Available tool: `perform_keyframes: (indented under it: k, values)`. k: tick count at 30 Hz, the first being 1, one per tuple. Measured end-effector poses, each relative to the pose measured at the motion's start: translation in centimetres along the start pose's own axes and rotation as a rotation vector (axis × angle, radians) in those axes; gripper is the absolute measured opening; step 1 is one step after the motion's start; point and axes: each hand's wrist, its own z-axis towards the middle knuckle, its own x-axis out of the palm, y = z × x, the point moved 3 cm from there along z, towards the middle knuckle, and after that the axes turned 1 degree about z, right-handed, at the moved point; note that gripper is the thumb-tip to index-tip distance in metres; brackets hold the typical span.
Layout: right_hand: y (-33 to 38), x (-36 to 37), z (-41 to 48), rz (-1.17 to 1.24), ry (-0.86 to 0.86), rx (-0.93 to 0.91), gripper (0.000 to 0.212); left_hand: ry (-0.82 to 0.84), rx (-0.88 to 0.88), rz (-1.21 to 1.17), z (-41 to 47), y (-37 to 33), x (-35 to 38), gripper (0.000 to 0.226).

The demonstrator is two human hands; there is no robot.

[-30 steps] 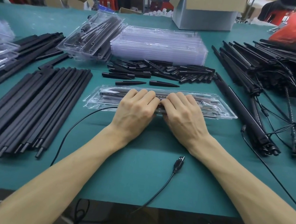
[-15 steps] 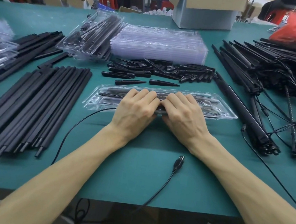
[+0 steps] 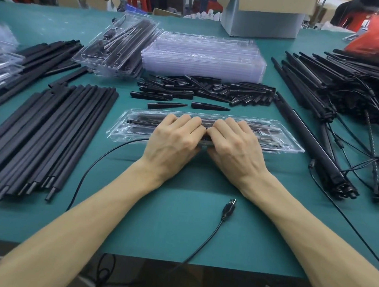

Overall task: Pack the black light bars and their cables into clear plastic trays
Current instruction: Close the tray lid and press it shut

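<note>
The clear tray [image 3: 290, 142] lies crosswise on the table [image 3: 171, 235], just in front of the person. The left hand [image 3: 174, 139] and right hand [image 3: 234, 144] meet at its middle, fingers curled over the top and thumbs tucked at the near rim, clamping it. Black bars already lie inside, but a cable [image 3: 88, 173] trails out at the left and its USB plug [image 3: 228, 207] lies loose, so I'd call this tray unfinished. Filled trays [image 3: 119, 45] sit behind. The empty trays [image 3: 204, 61] and the tangled pile of light bars [image 3: 335, 90] to the right suggest plenty remains. Loose tapered tips [image 3: 205, 90] crowd the far side.
</note>
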Motion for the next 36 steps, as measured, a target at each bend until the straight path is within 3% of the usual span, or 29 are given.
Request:
perform_keyframes:
  k: [10,16,33,36]
  values:
    - [-0.4,0.4,-0.2,0.039,0.047,0.11,0.008,0.065,-0.098,-0.024,-0.3,0.3,0.4,0.007]
    - [-1.2,0.7,-0.5,0.113,0.176,0.199,0.021,0.152,-0.2,-0.164,-1.0,1.8,0.3,0.029]
    - [-2.1,0.7,-1.3,0.305,0.286,0.229,0.034,0.184,-0.152,-0.247,-1.5,1.7,0.5,0.011]
    - [-2.3,0.5,-1.5,0.323,0.282,0.245,0.035,0.195,-0.154,-0.288,-1.7,1.9,0.4,0.018]
